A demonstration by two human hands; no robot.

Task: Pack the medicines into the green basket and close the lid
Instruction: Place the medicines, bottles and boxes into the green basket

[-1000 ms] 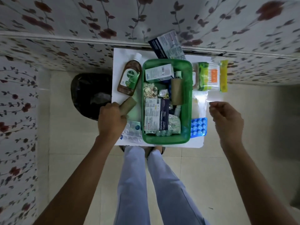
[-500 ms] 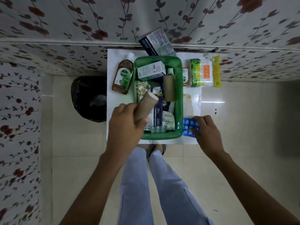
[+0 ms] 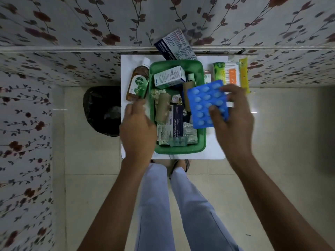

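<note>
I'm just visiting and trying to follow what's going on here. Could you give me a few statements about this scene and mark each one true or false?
1. The right hand holds a blue blister pack over the green basket. True.
2. The Dettol bottle is already inside the basket. False: it lies on the white table, just left of the basket.
3. The left hand is carrying a box. False: nothing shows in its fingers; it sits at the basket's left rim.
4. A medicated dressings box leans against the wall behind the basket. True.
5. The basket's lid is closed. False: the basket is open, its contents visible.
</note>
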